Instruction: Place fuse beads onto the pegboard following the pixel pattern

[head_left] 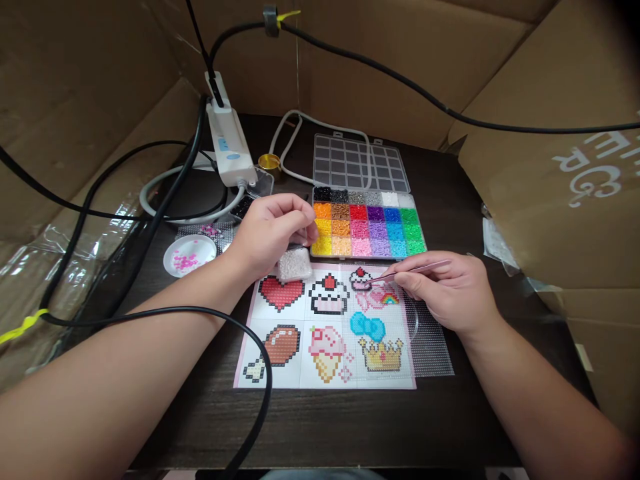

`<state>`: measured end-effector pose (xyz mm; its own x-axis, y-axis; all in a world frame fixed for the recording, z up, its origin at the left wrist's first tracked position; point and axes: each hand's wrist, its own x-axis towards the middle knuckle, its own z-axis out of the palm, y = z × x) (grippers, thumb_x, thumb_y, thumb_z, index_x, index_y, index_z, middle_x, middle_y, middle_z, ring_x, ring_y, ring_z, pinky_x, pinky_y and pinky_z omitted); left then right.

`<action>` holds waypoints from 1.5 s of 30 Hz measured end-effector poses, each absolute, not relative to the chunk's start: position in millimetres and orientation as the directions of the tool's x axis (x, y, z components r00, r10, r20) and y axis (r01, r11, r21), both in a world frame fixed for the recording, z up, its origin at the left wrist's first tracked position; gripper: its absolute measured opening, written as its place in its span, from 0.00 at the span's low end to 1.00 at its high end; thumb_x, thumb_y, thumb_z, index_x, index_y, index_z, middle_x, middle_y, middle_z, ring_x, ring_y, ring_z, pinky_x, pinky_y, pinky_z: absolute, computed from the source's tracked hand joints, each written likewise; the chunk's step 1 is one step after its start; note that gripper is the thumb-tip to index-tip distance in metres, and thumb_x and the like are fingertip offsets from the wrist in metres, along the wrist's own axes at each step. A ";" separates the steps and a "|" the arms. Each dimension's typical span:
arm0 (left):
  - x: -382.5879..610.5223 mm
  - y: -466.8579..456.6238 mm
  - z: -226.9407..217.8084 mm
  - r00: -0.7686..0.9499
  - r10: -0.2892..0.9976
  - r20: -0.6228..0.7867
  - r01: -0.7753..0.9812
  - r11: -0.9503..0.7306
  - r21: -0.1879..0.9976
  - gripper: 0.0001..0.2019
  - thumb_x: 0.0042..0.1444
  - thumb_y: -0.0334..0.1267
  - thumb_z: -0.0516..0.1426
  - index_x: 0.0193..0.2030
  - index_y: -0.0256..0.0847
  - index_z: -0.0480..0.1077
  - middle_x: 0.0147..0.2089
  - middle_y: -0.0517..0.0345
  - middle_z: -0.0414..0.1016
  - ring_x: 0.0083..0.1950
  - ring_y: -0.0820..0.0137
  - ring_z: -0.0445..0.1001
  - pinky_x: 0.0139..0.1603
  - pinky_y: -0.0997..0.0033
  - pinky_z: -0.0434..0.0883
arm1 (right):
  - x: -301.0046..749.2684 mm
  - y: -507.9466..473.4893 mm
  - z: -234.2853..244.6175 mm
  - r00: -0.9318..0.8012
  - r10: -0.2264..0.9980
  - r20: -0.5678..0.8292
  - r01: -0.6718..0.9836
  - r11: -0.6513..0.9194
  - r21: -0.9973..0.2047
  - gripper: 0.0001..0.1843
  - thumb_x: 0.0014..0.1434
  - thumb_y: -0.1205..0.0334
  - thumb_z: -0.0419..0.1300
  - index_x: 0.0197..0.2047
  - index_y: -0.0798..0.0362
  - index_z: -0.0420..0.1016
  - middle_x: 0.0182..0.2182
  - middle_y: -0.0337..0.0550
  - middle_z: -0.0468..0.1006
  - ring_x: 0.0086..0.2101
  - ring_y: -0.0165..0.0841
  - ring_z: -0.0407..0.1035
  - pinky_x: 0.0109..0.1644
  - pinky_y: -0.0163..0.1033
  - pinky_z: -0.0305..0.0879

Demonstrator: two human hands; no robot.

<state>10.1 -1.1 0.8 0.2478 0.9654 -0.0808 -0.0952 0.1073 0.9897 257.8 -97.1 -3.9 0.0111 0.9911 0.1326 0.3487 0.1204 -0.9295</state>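
My right hand pinches pink tweezers. The tips of the tweezers touch or hover just over a small cupcake of beads at the top right of a printed pattern sheet. A clear pegboard lies over that part of the sheet. My left hand is closed, thumb against curled fingers, above a small clear box of whitish beads; whatever it holds, if anything, is hidden. Behind the sheet stands a sorted bead case with many colours, its clear lid folded back.
A white dish of pink beads sits left of my forearm. Behind it are a power strip and a gold cup. A black cable loops across my left forearm. Cardboard walls surround the dark table.
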 end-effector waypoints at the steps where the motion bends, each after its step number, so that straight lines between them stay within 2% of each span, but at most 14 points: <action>1: 10.2 -1.0 0.6 0.246 0.966 -0.084 -0.093 0.109 0.990 0.03 0.48 0.32 0.62 0.25 0.40 0.72 0.23 0.59 0.74 0.26 0.73 0.74 0.29 0.73 0.71 | 257.8 -97.1 -3.8 0.013 0.991 0.134 0.349 0.121 -0.929 0.02 0.53 0.67 0.69 0.31 0.53 0.85 0.24 0.42 0.83 0.19 0.26 0.72 0.22 0.28 0.69; 10: 10.5 -1.3 1.4 0.241 0.967 -0.085 -0.090 0.110 0.990 0.03 0.48 0.32 0.62 0.25 0.40 0.72 0.24 0.58 0.74 0.26 0.73 0.74 0.29 0.73 0.72 | 257.1 -96.6 -2.5 0.011 0.991 0.135 0.354 0.123 -0.927 0.02 0.52 0.68 0.70 0.31 0.53 0.85 0.24 0.42 0.82 0.18 0.25 0.70 0.21 0.28 0.68; 18: 10.5 -1.7 1.8 0.240 0.967 -0.088 -0.092 0.113 0.989 0.03 0.48 0.32 0.62 0.25 0.39 0.72 0.23 0.58 0.75 0.26 0.73 0.74 0.29 0.74 0.71 | 261.0 -97.3 -7.8 0.035 0.992 0.120 0.267 0.106 -0.958 0.03 0.53 0.65 0.71 0.33 0.54 0.85 0.26 0.43 0.82 0.19 0.25 0.67 0.21 0.30 0.64; 20: 10.3 -1.9 2.3 0.238 0.967 -0.091 -0.089 0.115 0.989 0.03 0.48 0.33 0.62 0.25 0.39 0.72 0.23 0.58 0.75 0.26 0.73 0.74 0.29 0.74 0.72 | 261.2 -96.3 -10.1 0.057 0.994 0.097 0.188 0.085 -0.979 0.05 0.53 0.63 0.72 0.34 0.54 0.84 0.28 0.45 0.83 0.20 0.26 0.67 0.22 0.33 0.64; 22: 9.9 -1.9 2.7 0.242 0.966 -0.093 -0.084 0.116 0.990 0.03 0.48 0.33 0.62 0.25 0.39 0.72 0.24 0.58 0.75 0.26 0.73 0.74 0.29 0.74 0.72 | 260.4 -93.5 -10.4 0.079 0.995 0.066 0.031 0.064 -0.997 0.08 0.53 0.59 0.72 0.35 0.54 0.83 0.30 0.45 0.83 0.20 0.26 0.65 0.22 0.34 0.63; 25: 8.8 -1.1 2.7 0.251 0.963 -0.099 -0.089 0.125 0.988 0.04 0.47 0.34 0.62 0.25 0.39 0.72 0.24 0.58 0.75 0.26 0.73 0.74 0.29 0.74 0.71 | 259.2 -87.2 -6.6 0.092 0.996 -0.001 -0.219 0.019 -0.975 0.10 0.51 0.57 0.72 0.36 0.51 0.80 0.25 0.40 0.80 0.17 0.24 0.60 0.21 0.33 0.58; 28: 7.4 -0.3 1.8 0.260 0.960 -0.102 -0.099 0.132 0.986 0.04 0.47 0.34 0.63 0.26 0.39 0.72 0.24 0.58 0.75 0.26 0.73 0.74 0.29 0.74 0.71 | 260.2 -81.5 -2.4 0.113 0.992 -0.057 -0.310 -0.019 -0.950 0.10 0.51 0.55 0.70 0.36 0.48 0.79 0.23 0.37 0.77 0.17 0.24 0.56 0.22 0.33 0.56; 35: 6.2 -1.1 2.0 0.268 0.958 -0.100 -0.095 0.129 0.987 0.04 0.46 0.34 0.63 0.25 0.39 0.72 0.24 0.58 0.75 0.26 0.73 0.73 0.30 0.75 0.71 | 257.5 -78.5 -6.0 0.168 0.979 -0.112 -0.383 -0.040 -0.923 0.05 0.52 0.58 0.69 0.31 0.50 0.81 0.29 0.41 0.80 0.19 0.23 0.57 0.23 0.32 0.58; 45: 6.3 -0.3 3.2 0.266 0.958 -0.107 -0.094 0.136 0.986 0.04 0.47 0.34 0.63 0.26 0.39 0.72 0.24 0.58 0.75 0.27 0.73 0.73 0.30 0.75 0.71 | 239.3 -83.3 -7.2 0.323 0.946 -0.033 -0.291 0.066 -0.954 0.09 0.52 0.58 0.69 0.29 0.53 0.77 0.26 0.42 0.78 0.19 0.23 0.59 0.22 0.33 0.59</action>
<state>6.3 -0.3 3.2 0.2660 0.9581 -0.1065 -0.0938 0.1357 0.9863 239.3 -83.3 -7.2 0.3232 0.9457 -0.0332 -0.2910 0.0659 -0.9544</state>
